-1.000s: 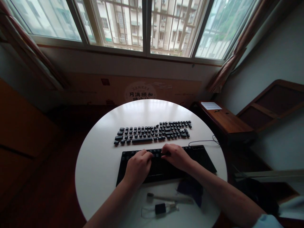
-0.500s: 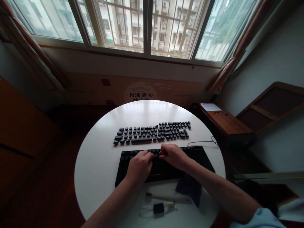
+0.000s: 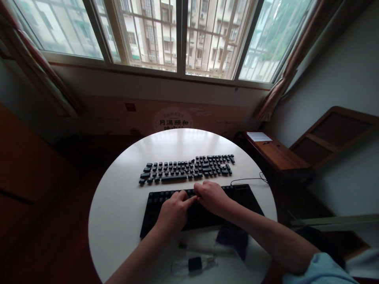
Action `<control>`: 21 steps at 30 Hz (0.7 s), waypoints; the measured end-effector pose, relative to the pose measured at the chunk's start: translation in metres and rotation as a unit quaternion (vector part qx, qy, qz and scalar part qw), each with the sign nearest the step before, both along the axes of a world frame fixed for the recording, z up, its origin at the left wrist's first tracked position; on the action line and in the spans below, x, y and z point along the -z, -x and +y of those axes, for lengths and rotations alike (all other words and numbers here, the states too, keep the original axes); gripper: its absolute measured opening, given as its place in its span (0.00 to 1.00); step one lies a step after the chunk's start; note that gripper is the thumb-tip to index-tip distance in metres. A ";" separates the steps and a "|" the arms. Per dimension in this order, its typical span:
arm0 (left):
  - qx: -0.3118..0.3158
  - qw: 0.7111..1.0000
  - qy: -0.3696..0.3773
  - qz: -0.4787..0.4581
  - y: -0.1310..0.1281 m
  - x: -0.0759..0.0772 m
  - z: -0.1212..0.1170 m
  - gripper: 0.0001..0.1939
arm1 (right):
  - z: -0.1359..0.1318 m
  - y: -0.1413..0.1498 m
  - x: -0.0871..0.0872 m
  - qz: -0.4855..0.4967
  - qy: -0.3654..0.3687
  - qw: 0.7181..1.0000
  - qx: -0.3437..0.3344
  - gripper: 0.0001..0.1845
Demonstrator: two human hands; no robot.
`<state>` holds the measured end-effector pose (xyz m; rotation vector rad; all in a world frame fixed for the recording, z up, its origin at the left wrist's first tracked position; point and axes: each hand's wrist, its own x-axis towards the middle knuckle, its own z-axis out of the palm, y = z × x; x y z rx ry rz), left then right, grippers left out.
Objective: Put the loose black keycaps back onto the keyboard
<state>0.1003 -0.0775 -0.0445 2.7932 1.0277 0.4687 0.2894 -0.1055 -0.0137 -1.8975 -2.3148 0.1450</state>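
Note:
A black keyboard [image 3: 248, 203] lies on the round white table, mostly without keycaps in its lower part. My left hand [image 3: 173, 211] rests over its left half, index finger stretched out to the right, other fingers curled. The tip of that finger meets my right hand [image 3: 211, 196], which is closed in a pinch over the top rows of the keyboard. Whatever the right fingers hold is hidden. Behind the keyboard, loose black keycaps [image 3: 174, 178] lie in rows, copying a keyboard's layout.
On the near side of the table [image 3: 115, 221] lie a small brush-like tool with a black block [image 3: 195, 263] and a dark purple cloth or bag [image 3: 232, 238]. A black cable [image 3: 247, 181] runs off the right edge. A wooden stand [image 3: 278, 152] is beyond.
My left index finger has stretched out to the right until it meets the right hand's fingers. The whole view has shifted slightly. The keycap rows look the same.

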 end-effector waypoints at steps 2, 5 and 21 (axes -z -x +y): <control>-0.004 1.000 -0.001 0.013 -0.001 0.000 -0.001 0.27 | -0.002 0.000 -0.004 0.001 -0.007 1.000 -0.013 0.03; -0.019 1.000 -0.005 0.018 -0.003 0.001 -0.004 0.29 | 0.007 -0.009 -0.014 0.044 -0.026 0.998 -0.047 0.03; -0.022 0.999 -0.009 0.022 -0.004 0.007 -0.002 0.25 | 0.187 -0.084 0.000 0.068 0.011 0.996 0.048 0.10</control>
